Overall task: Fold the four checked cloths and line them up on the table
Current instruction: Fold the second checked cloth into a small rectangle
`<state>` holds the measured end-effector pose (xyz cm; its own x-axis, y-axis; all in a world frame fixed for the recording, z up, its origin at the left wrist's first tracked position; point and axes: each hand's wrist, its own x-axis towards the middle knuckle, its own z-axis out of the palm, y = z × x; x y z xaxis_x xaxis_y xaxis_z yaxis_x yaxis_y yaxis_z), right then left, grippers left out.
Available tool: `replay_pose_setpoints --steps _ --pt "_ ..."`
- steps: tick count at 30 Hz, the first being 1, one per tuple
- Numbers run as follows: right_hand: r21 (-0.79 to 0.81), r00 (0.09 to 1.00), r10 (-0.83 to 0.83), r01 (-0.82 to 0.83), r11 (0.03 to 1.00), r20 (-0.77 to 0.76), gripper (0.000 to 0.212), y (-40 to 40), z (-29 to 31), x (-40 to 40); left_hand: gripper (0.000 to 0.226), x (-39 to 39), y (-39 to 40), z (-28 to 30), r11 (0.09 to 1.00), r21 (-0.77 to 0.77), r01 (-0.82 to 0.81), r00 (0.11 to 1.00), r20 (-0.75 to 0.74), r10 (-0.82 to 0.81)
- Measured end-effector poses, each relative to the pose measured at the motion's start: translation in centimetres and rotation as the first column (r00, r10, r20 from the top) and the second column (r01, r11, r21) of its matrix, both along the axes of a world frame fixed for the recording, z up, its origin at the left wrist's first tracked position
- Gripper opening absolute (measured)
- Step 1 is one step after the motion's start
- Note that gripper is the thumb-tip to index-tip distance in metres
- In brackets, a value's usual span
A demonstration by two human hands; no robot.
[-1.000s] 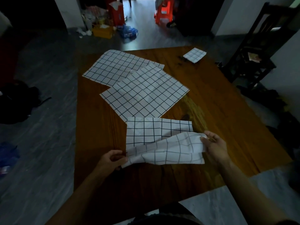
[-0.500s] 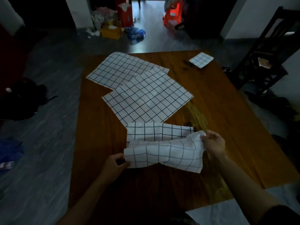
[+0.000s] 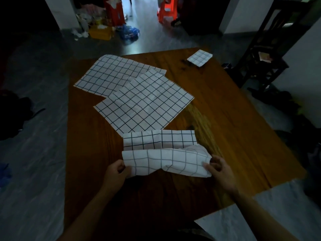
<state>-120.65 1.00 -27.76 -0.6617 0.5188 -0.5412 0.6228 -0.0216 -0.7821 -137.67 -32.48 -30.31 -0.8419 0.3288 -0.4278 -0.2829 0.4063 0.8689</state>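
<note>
Your left hand [image 3: 116,173] gripped the left end of the near checked cloth [image 3: 165,153], with the fingers curled around its edge. Your right hand [image 3: 219,169] pinched the right end of the same cloth, the thumb on top of the fabric. The near half of this cloth was lifted a little and hung loose between your two hands, with a soft dip in the middle. Its far half lay flat on the brown wooden desk [image 3: 225,110], so the cloth was partly folded along its length.

Just behind it, the second cloth [image 3: 144,103] lay open and flat, turned at an angle, and its near corner touched the far edge of the cloth you held. The third cloth [image 3: 111,73] was also spread open, farther on the left side, and the second cloth covered its right part. The small folded cloth [image 3: 199,57] rested alone near the far right corner of the desk, well apart from the others.

A dark wooden chair [image 3: 265,49] stood beside the desk on the right. On the grey floor [image 3: 34,171] beyond the desk were a yellow box [image 3: 100,33], a blue bag [image 3: 129,32] and an orange stool [image 3: 167,10].
</note>
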Motion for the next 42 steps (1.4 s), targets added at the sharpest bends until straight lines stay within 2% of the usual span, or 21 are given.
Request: replay_pose_setpoints --steps 4,7,11,16,22,28,31,35,38,42 --pt "-0.064 0.996 0.085 -0.086 0.994 -0.020 0.072 -1.0 0.2 1.0 0.007 -0.3 0.0 0.2 0.998 0.006 -0.063 0.997 0.036 0.063" --pt "-0.045 0.990 0.136 -0.138 0.989 -0.031 0.081 -1.3 -0.4 1.2 0.008 -0.6 -0.2 0.2 0.995 0.006 -0.103 0.994 0.045 0.103" --pt "0.067 0.988 0.152 -0.151 0.986 -0.020 0.074 -1.0 -0.9 1.1 0.008 -0.9 -0.4 0.6 0.995 -0.004 -0.100 0.995 0.018 0.101" --pt "0.105 0.992 0.112 -0.105 0.989 -0.062 0.067 -0.3 -0.5 0.0 0.008 -1.4 -1.0 1.6 0.994 -0.025 -0.103 0.994 -0.049 0.101" --pt "0.123 0.983 0.183 -0.181 0.976 -0.006 0.065 1.0 -0.1 -0.5 0.007 -2.1 -2.9 2.2 0.993 -0.074 -0.088 0.990 -0.115 0.079" --pt "0.056 0.988 0.157 -0.157 0.986 0.002 0.063 0.8 -0.8 -0.2 0.034 -1.4 -3.4 1.6 0.987 -0.108 -0.120 0.993 -0.032 0.117" --pt "0.025 0.990 0.144 -0.144 0.989 0.008 0.064 0.2 -1.3 0.0 0.040 -0.6 -3.6 1.2 0.989 -0.130 -0.068 0.997 0.013 0.070" --pt "0.047 0.993 0.119 -0.119 0.992 -0.003 0.078 -0.5 -1.4 0.1 0.050 0.1 -4.2 0.8 0.997 -0.080 -0.017 0.994 0.106 0.026" --pt "0.041 0.997 0.054 -0.052 0.998 -0.057 0.086 -0.6 -1.2 -0.4 0.057 0.1 -4.0 0.9 0.998 -0.035 -0.053 0.995 0.087 0.056" --pt "0.114 0.991 0.107 -0.098 0.989 -0.077 0.072 -0.6 -1.0 -1.8 0.062 -1.1 -2.9 1.9 0.996 0.024 -0.091 0.993 0.071 0.089"
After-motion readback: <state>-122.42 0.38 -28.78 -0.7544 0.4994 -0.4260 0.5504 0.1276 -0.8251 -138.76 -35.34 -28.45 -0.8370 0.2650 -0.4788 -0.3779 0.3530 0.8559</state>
